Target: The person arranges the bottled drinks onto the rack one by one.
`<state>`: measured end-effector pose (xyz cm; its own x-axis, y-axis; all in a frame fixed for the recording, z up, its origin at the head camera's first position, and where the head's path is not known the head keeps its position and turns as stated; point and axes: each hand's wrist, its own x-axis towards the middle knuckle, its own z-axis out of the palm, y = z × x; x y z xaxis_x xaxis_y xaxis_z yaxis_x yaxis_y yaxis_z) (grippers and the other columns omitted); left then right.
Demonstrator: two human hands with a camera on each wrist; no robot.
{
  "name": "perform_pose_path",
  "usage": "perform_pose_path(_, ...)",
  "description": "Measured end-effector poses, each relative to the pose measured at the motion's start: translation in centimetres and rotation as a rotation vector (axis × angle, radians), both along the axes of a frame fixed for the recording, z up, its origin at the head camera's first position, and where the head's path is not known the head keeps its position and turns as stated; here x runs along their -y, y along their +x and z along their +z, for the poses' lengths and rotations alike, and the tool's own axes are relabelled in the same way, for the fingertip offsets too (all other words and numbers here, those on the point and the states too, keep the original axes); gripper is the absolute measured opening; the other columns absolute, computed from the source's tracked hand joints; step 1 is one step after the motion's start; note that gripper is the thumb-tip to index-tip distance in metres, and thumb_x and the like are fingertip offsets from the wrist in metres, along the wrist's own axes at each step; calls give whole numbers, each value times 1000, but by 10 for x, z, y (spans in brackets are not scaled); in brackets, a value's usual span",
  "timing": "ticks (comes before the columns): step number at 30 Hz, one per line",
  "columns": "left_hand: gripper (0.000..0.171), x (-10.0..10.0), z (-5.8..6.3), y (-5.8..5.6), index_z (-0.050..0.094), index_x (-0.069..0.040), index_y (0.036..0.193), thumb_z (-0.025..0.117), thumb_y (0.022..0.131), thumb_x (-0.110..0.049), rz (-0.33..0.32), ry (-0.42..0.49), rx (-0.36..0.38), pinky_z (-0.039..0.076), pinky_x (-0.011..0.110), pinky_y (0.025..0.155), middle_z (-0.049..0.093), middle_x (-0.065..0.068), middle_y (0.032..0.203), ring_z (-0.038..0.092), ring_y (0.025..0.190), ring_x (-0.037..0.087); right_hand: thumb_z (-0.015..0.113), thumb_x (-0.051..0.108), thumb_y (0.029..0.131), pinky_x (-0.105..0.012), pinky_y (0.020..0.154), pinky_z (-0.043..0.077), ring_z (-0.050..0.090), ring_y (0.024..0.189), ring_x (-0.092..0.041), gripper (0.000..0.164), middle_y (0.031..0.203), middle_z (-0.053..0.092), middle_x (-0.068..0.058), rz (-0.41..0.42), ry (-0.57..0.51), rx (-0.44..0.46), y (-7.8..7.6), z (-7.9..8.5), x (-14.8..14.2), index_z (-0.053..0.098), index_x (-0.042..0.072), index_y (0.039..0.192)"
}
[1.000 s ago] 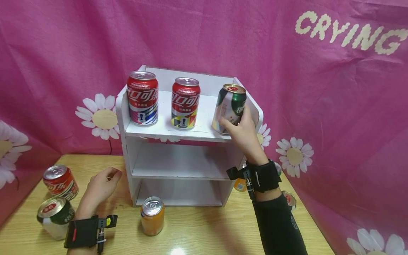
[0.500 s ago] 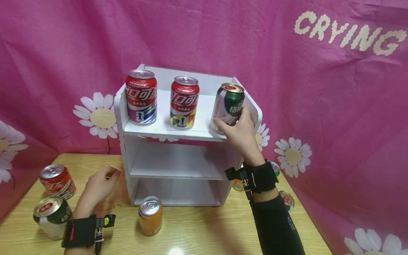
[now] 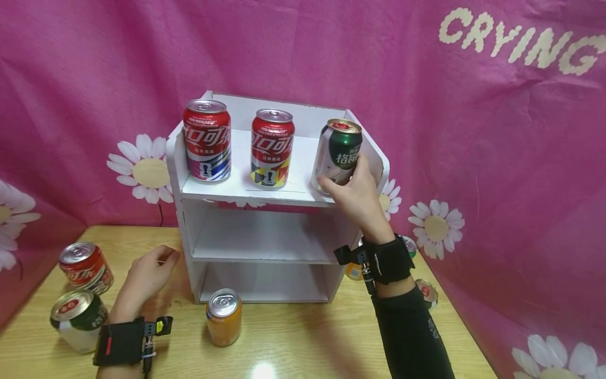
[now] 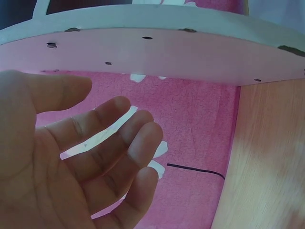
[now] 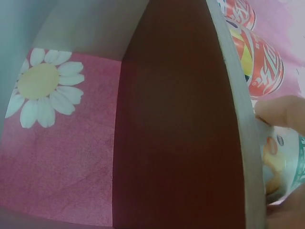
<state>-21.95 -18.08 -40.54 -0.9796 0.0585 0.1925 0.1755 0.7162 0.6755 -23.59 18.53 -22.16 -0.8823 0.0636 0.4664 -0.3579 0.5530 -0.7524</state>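
Note:
My right hand (image 3: 356, 192) grips a green and white can (image 3: 337, 152) low on its body, thumb on the near side. This can stands upright on the right end of the white shelf unit's (image 3: 227, 199) top board. Two red cola cans, one at the left end (image 3: 207, 142) and one near the middle (image 3: 272, 150), stand on the same board. In the right wrist view, thumb and fingers lie about the can (image 5: 283, 160), partly cut off. My left hand (image 3: 149, 273) hangs left of the unit with loosely bent fingers and holds nothing; the left wrist view shows its bare palm (image 4: 52, 157).
An orange can (image 3: 224, 318) stands on the wooden table in front of the unit. At the left are a red cola can (image 3: 87, 268) and another green and white can (image 3: 79, 321). More cans, partly hidden, are by the right arm. A pink cloth (image 3: 303, 47) hangs behind.
The right hand has turned the green and white can so its green lettered side faces more to the front. The left hand has stayed in place.

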Motion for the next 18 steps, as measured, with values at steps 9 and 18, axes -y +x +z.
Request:
perform_pose_path(9, 38, 1, 1, 0, 56, 5, 116, 42, 101, -28, -1, 2, -1, 45, 55, 77, 59, 30, 111, 55, 100, 47, 74, 20, 78, -38, 98, 38, 48, 112, -20, 73, 123, 51, -12, -8, 15, -16, 0, 0, 0, 31, 5, 135)
perform_pose_path(18, 37, 2, 1, 0, 55, 5, 116, 42, 101, -26, 2, -2, 12, 45, 54, 75, 59, 31, 109, 55, 99, 46, 76, 21, 77, -38, 97, 38, 49, 110, -20, 75, 120, 52, -13, -35, 32, -42, -1, -1, 3, 32, 3, 134)
